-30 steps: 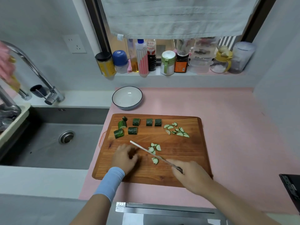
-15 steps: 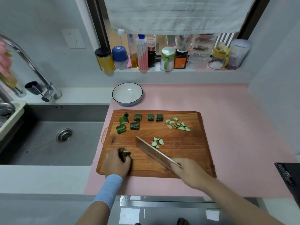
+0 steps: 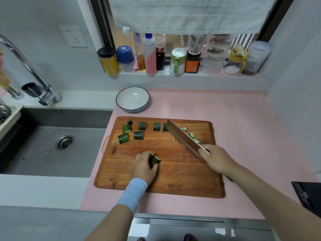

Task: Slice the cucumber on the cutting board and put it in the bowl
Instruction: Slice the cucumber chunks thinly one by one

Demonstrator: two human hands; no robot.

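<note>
Cucumber chunks (image 3: 139,135) sat in two loose rows at the far left of the wooden cutting board (image 3: 173,178), dark skin up, with a little end nub (image 3: 129,122) just behind them. Left hand (image 3: 143,166), pale blue wristband (image 3: 132,191) on that arm, was down near the middle of the board. Its fingers were curled round one more cucumber piece (image 3: 156,160), pinning it to the wood with the cut face pointing right. Right hand (image 3: 217,160) was wrapped tight round the handle of a cleaver (image 3: 182,138), and the handle was mostly buried in the fist. The blade ran diagonally from that hand toward the board's far edge, its tip covering part of the rightmost chunk. Couldn't tell if the edge touched the wood. Thin half-moon slices (image 3: 193,137) lay just right of the blade, some hidden behind it. Bowl (image 3: 132,100), white with a dark rim, stood on the pink counter mat (image 3: 234,119) just past the board's far left corner, not touching it, inside showing plain white. Steel sink (image 3: 43,153) was off to the left, and bottles and jars (image 3: 151,56) lined the windowsill.
</note>
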